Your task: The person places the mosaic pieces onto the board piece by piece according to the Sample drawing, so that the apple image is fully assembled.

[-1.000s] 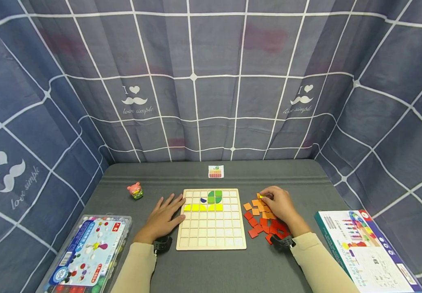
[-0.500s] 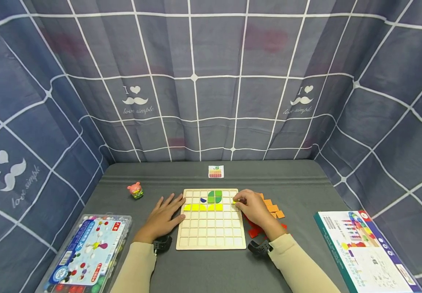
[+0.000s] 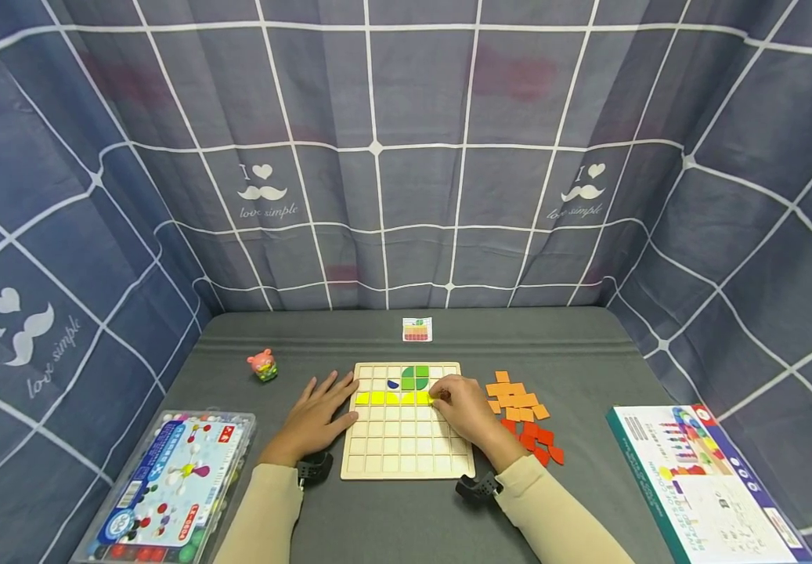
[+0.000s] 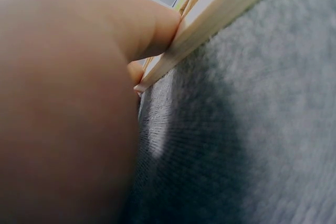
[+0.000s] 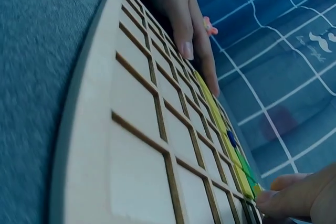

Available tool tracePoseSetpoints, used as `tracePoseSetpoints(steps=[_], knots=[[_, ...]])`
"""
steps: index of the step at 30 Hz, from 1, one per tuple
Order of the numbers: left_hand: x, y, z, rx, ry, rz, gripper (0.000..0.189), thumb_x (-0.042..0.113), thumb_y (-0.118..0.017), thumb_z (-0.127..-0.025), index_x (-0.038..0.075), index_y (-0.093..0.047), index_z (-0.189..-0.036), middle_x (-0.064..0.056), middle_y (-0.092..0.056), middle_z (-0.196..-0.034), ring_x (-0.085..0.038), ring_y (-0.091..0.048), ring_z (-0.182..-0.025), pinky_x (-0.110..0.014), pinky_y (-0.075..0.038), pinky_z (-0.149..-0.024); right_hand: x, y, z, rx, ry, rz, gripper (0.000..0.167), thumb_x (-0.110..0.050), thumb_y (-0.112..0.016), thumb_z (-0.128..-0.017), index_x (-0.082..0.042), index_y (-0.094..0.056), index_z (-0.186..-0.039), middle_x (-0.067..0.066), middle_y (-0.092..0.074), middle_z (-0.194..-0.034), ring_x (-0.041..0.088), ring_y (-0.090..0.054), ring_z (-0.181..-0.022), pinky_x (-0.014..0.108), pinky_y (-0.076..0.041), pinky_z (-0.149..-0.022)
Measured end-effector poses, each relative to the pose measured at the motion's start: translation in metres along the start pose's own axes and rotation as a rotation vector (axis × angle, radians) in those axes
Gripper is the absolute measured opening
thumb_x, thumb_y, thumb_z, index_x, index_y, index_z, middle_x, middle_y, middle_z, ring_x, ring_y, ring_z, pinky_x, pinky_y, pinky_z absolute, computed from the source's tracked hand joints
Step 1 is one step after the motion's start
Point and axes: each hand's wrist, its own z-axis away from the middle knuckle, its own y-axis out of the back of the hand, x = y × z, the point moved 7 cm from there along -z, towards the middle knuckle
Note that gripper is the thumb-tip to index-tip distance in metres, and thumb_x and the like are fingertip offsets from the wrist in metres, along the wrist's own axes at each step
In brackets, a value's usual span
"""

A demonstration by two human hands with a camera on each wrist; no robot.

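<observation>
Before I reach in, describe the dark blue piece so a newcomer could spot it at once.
On the grey table, find the pale gridded board. Just left of its green pieces and above its yellow row lies the dark blue piece, the only blue one there.

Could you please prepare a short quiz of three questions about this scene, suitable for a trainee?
1. True or false: the left hand touches the edge of the grid board.

2. Which colour of loose tiles lies nearest the right sleeve? A. orange; B. red; C. blue.

3. Fill the gap: the right hand is at one end of the ____ row of pieces on the board.

Key: 1. True. 2. B, red. 3. yellow.
</observation>
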Motion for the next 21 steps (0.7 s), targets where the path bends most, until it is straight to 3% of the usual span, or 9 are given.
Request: tracePoseSetpoints(steps=[4,14,21], knots=[[0.0,-0.001,0.0,0.014,-0.014,0.006,0.067,0.047,-0.06,-0.105,0.016,-0.046,-0.162,-0.006,-0.037,-0.167,-0.035,-0.025,-0.156,-0.061,-0.006,-0.125,0.007,0.004,0.0,0.03,-0.052,0.011,0.017,0.001,-0.082,-0.089,-0.01,-0.079,-0.101,-0.003,-0.071,-0.099,0.015,-0.066,-0.086,0.034,-0.059,-0.075],[0.0,-0.002,-0.001,-0.033,0.012,0.002,0.069,0.05,-0.058,-0.106,0.018,-0.042,-0.164,-0.003,-0.033,-0.169,-0.032,-0.02,-0.157,-0.058,-0.001,-0.126,0.019,0.0,0.0,0.046,-0.145,-0.074,0.016,-0.002,-0.087,-0.085,-0.011,-0.082,-0.097,-0.006,-0.074,-0.09,0.012,-0.068,-0.081,0.031,-0.06,-0.072],[-0.002,-0.002,-0.001,-0.026,0.01,0.0,0.068,0.049,-0.059,-0.106,0.018,-0.042,-0.164,-0.003,-0.033,-0.169,-0.031,-0.02,-0.157,-0.058,-0.001,-0.126,0.02,0.0,0.001,0.062,-0.135,-0.088,0.012,-0.004,-0.086,-0.087,-0.012,-0.081,-0.095,-0.007,-0.074,-0.089,0.01,-0.068,-0.08,0.03,-0.059,-0.071]])
